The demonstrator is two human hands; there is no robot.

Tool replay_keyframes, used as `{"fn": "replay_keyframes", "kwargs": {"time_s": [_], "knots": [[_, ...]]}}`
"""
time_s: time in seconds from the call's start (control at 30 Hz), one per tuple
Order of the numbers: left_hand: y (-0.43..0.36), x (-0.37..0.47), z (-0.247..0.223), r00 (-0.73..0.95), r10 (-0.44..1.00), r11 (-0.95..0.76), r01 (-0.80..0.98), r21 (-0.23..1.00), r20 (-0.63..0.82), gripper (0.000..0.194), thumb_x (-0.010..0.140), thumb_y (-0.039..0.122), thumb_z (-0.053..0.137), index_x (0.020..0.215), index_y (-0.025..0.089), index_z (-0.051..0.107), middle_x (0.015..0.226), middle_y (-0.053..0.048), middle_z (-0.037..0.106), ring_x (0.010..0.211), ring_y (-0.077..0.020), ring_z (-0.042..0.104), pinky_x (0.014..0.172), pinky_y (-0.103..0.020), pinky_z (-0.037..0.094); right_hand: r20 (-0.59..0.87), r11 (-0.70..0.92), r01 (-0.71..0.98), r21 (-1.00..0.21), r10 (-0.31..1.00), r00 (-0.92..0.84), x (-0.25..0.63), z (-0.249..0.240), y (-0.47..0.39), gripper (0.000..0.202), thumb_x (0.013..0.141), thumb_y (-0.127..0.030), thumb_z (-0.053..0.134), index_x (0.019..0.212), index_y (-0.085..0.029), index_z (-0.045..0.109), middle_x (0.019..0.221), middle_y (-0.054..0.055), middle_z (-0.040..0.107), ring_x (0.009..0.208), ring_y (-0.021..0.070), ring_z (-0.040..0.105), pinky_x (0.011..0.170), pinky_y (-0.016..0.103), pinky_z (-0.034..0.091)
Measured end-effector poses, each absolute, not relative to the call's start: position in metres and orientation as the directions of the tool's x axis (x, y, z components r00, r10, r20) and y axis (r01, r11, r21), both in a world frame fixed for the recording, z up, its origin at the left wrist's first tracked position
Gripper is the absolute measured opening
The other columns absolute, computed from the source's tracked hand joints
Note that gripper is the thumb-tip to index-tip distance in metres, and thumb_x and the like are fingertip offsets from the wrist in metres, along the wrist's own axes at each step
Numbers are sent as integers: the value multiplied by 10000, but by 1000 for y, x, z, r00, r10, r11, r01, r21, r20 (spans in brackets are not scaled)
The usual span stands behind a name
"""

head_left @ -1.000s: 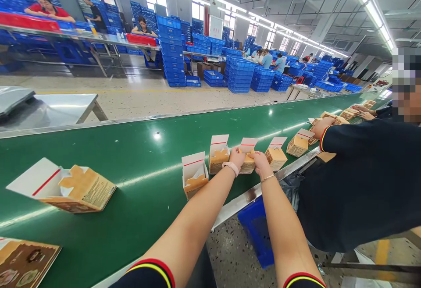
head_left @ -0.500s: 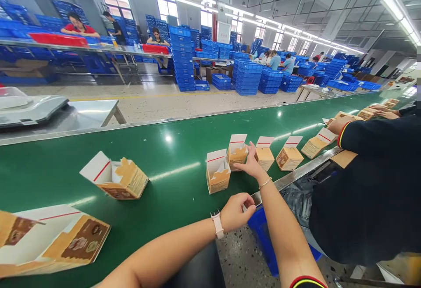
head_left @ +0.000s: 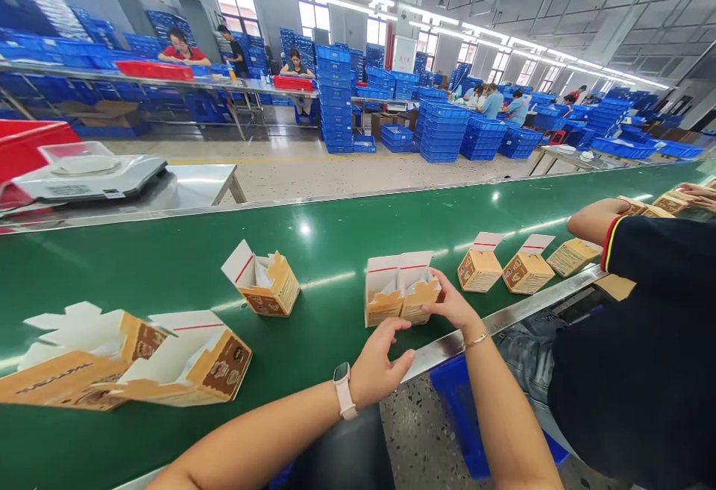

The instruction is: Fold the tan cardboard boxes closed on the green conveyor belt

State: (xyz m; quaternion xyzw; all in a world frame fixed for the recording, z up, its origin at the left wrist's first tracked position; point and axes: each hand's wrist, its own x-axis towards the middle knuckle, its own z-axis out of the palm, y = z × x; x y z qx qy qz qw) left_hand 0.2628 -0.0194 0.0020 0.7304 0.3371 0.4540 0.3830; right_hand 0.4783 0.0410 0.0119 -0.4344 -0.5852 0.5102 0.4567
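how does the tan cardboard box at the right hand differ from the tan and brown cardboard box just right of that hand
The tan cardboard box has an open top with something white inside; the tan and brown cardboard box has its tan top folded over. The right hand is at the first box, while no hand is on the second. Both have a raised white flap with a red line.

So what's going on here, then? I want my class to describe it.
At a green work surface, the person's right hand holds the right side of an open carton, which stands beside another open carton. The left hand is open and empty, close in front of the pair. Three more open cartons sit to the left, and a co-worker reaches over the surface at the right.
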Motion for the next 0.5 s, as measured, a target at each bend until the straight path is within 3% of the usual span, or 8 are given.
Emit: {"fn": "replay_keyframes", "kwargs": {"time_s": [0.1, 0.2, 0.27, 0.4, 0.5], "knots": [[-23, 263, -9, 137, 816, -577, 246, 779, 561, 369, 795, 251, 552, 1150, 193, 470, 1115, -130, 563, 1043, -245, 559, 846, -404, 497, 199, 210, 44, -977, 962, -188, 448, -2, 32, 848, 600, -419, 794, 1321, -293, 366, 1278, 91, 522, 1132, 240, 558, 939, 420, 477], [-22, 255, -17, 2, 775, -601, 312, 736, 632, 380, 827, 260, 526, 1186, 192, 420, 1137, -136, 517, 1094, -254, 525, 913, -440, 463, 346, 353, 107, -930, 935, -77, 435, -16, 21, 721, 748, -441, 677, 1347, -331, 292, 1298, 97, 479, 1095, 213, 577, 957, 433, 472], [-21, 251, -18, -13, 762, -609, 324, 724, 648, 385, 836, 268, 517, 1197, 196, 406, 1153, -134, 502, 1111, -256, 513, 939, -451, 446, 410, 414, 192, -890, 910, -62, 430, -21, 12, 684, 769, -456, 652, 1337, -311, 299, 1303, 111, 464, 1128, 226, 557, 990, 449, 449], [-20, 252, -19, 23, 784, -595, 314, 740, 621, 431, 835, 285, 516, 1234, 202, 374, 1192, -140, 489, 1141, -261, 501, 934, -449, 447, 526, 436, 445, -782, 845, 97, 410, -23, -2, 968, 626, -456, 777, 1383, -232, 217, 1412, 166, 319, 1308, 311, 373, 1085, 520, 329], [-23, 255, -21, 41, 808, -573, 285, 768, 588, 479, 831, 305, 518, 1269, 193, 357, 1228, -156, 479, 1171, -272, 485, 931, -446, 446, 572, 406, 512, -757, 790, 219, 400, -24, -4, 860, 720, -371, 707, 1386, -226, 183, 1378, 171, 349, 1283, 284, 407, 1070, 501, 354]]}}
